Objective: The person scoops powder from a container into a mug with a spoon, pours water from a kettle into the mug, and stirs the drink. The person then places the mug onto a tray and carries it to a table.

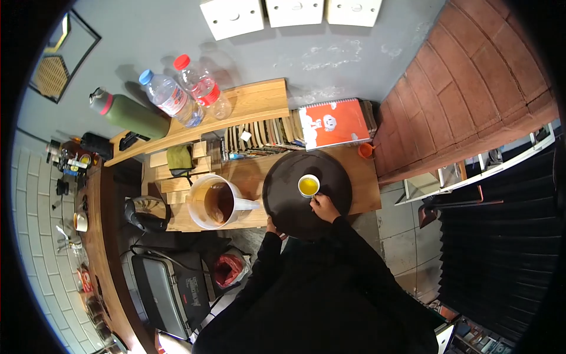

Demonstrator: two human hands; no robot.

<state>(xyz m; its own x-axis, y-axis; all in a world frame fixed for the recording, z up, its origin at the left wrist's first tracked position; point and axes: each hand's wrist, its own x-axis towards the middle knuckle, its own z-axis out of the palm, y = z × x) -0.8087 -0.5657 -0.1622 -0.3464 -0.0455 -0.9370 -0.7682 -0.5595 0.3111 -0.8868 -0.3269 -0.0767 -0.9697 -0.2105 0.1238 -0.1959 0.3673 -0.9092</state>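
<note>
A round dark brown tray (289, 177) lies on the wooden bench, with a small white cup (308, 195) of yellow liquid standing on it. My right hand (325, 209) pinches the cup's handle at its near side. At the tray's near left rim, my left hand (272, 226) grips the edge; part of its fingers is hidden below. Left of the tray stands a large translucent pitcher (198, 209) holding brown liquid, its handle pointing towards the tray.
A row of books (265, 137) and an orange spiral notebook (334, 124) sit behind the tray. Plastic bottles (172, 101) and a green flask (132, 115) rest on the raised shelf (253, 100). An orange cup (365, 151) is at right; a lined bin (231, 268) stands below.
</note>
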